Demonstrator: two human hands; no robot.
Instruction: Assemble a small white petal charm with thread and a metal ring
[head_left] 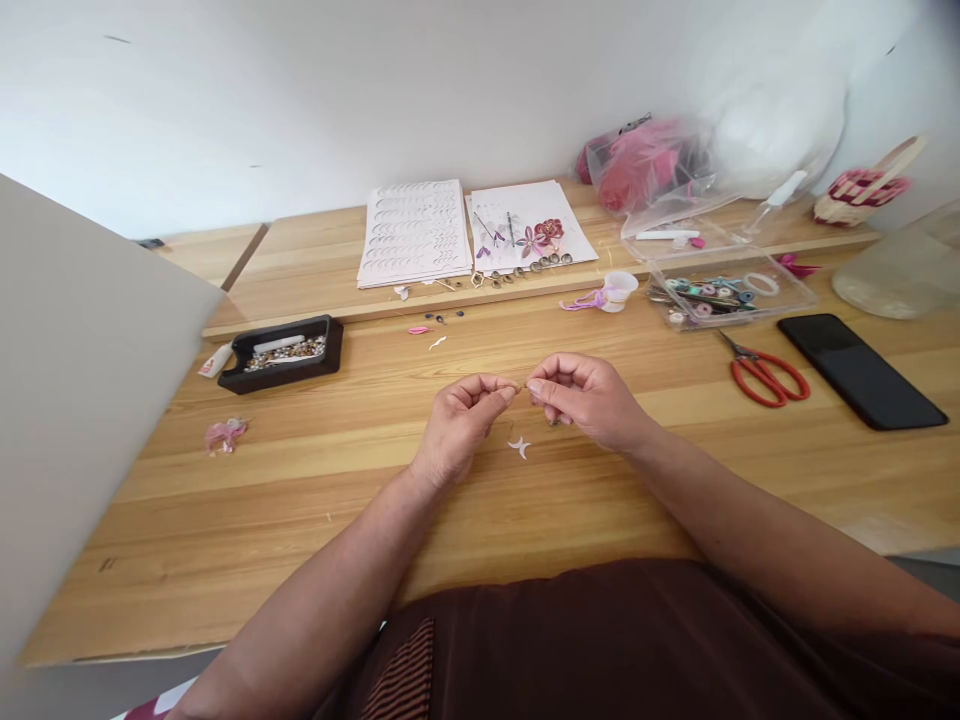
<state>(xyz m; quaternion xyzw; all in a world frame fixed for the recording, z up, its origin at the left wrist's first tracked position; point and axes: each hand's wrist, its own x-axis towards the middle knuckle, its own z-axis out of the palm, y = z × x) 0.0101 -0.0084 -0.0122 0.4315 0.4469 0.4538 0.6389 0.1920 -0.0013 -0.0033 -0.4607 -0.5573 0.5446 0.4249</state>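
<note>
Close together over the middle of the table, my left hand (463, 425) and my right hand (585, 400) both have thumb and forefinger pinched. Whatever sits between the fingertips is too small and thin to name. Just below the gap between the hands is a small white forked piece (519, 447). A faint thin line runs up from it toward my left fingers; I cannot tell whether it hangs or lies on the wood. Beyond my hands lie a white wavy scrap (438, 342) and a pink petal-like piece (418, 330).
At left stand a black bead tray (281, 378) and a pink trinket (225, 434). Printed sheets (414, 232) lie on the raised back ledge. Rightward are a small white cup (619, 291), a clear plastic box (731, 290), red-handled scissors (769, 378) and a black phone (862, 370).
</note>
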